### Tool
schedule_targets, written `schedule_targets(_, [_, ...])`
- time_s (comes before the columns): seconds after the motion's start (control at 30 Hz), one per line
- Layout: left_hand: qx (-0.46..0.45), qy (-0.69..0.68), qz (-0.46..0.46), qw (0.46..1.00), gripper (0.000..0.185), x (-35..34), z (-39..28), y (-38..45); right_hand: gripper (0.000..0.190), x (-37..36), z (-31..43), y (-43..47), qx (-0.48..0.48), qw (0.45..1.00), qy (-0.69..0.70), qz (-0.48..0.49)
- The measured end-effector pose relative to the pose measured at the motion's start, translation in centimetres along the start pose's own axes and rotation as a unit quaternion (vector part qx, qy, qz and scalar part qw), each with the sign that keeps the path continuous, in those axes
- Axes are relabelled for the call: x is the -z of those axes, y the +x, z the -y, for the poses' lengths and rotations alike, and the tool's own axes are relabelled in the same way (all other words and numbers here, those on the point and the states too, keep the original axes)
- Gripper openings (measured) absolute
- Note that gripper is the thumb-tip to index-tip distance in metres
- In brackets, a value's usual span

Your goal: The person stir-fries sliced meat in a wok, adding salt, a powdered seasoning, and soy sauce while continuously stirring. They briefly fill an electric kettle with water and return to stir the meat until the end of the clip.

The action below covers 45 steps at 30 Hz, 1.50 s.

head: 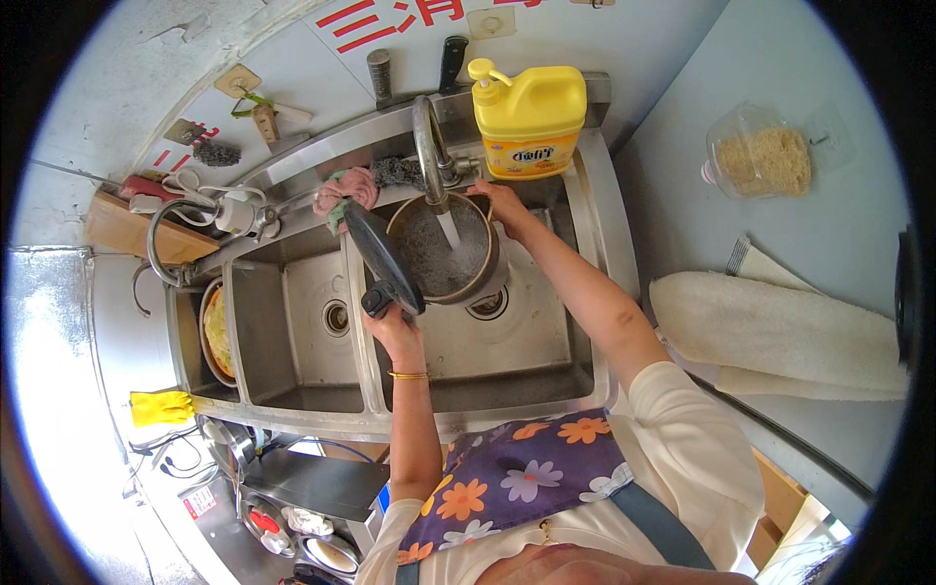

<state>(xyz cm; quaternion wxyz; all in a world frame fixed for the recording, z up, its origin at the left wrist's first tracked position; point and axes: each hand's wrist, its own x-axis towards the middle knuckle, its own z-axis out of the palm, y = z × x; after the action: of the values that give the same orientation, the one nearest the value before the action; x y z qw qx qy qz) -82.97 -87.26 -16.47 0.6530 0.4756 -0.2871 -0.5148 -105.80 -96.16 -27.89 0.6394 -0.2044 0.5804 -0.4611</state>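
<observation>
Water runs from the curved metal faucet [431, 157] into a round pot [442, 252] filled with bubbly water, above the right basin of a stainless steel sink [504, 365]. My right hand [504, 207] is on the pot's rim, at its upper right side near the faucet base; its fingertips are partly hidden. In my left hand [395, 329] is a dark pot lid [384, 256], gripped by its black knob and tilted on edge beside the pot's left side. The drain [488, 301] shows partly below the pot.
Behind the basin stand a yellow detergent jug [530, 124], a pink cloth [349, 191] and a dark scourer [397, 172]. A second faucet [164, 241] arches at left, near a bowl of food [218, 333]. Yellow gloves [161, 408] lie on the left edge; towels [768, 329] hang at right.
</observation>
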Motion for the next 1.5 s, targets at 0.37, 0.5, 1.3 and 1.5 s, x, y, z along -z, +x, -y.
schedule_targets(0.37, [-0.002, -0.001, 0.034, 0.999, 0.023, 0.4, 0.0, 0.8, 0.047, 0.0, 0.6, 0.5, -0.014, 1.0, 0.002, 0.003])
schedule_targets(0.5, [-0.007, -0.007, 0.043, 0.999, 0.023, 0.6, 0.1, 1.1, 0.049, 0.1, 0.9, 0.2, -0.018, 1.0, -0.007, 0.0])
schedule_targets(1.3, [-0.017, -0.019, 0.04, 0.999, 0.024, -0.4, -0.3, 2.3, 0.051, 0.1, 2.1, 0.4, -0.009, 1.0, 0.009, 0.011])
schedule_targets(1.5, [-0.025, -0.009, 0.038, 0.999, 0.024, -0.2, -0.2, 2.2, 0.046, -0.4, 3.2, -0.1, -0.002, 1.0, -0.001, -0.004])
